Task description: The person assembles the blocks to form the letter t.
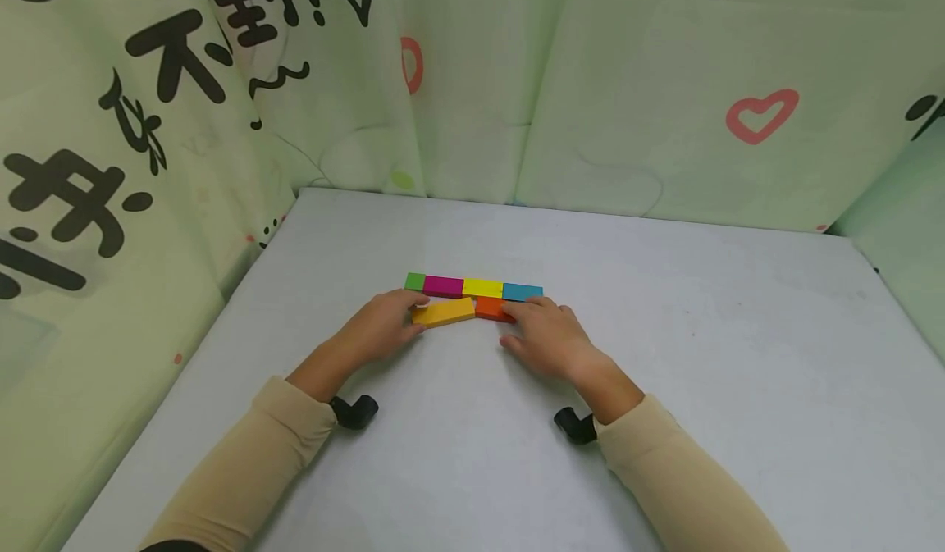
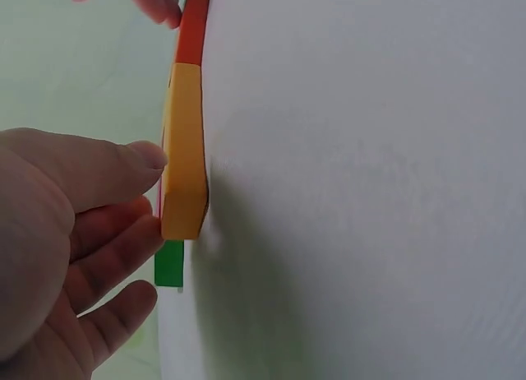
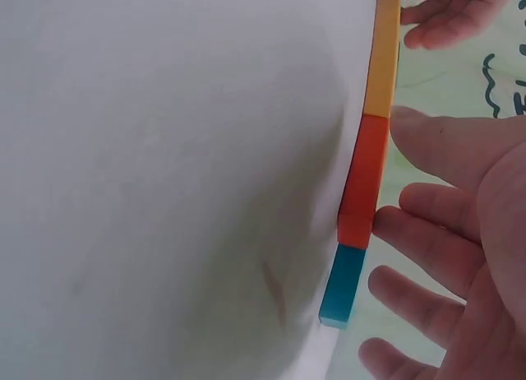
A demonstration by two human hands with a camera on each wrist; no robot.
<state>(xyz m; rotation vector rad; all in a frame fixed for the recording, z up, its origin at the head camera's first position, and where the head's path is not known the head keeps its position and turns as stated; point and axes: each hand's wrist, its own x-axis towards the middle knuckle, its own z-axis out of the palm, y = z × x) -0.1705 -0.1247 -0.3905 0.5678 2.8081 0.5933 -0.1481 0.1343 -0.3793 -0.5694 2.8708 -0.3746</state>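
Observation:
My left hand (image 1: 378, 322) is at the left end of a yellow-orange block (image 1: 445, 312), thumb and fingers bent around that end. This block lies at a slight slant, its left end nearer me. Its other end meets a red-orange block (image 1: 490, 308). Fingers of my right hand (image 1: 548, 335) touch the red-orange block's right end, the thumb apart in front. Directly behind lies a straight row: a green block (image 1: 415, 281), a magenta block (image 1: 444, 287), a yellow block (image 1: 483, 289) and a blue block (image 1: 522, 292). In the left wrist view, the green block (image 2: 169, 263) shows past the yellow-orange one.
The blocks lie on a white table (image 1: 738, 355). Behind and at the left hangs a pale green curtain (image 1: 627, 84) with dark characters and red hearts. Black wrist devices (image 1: 354, 412) stick out below both cuffs.

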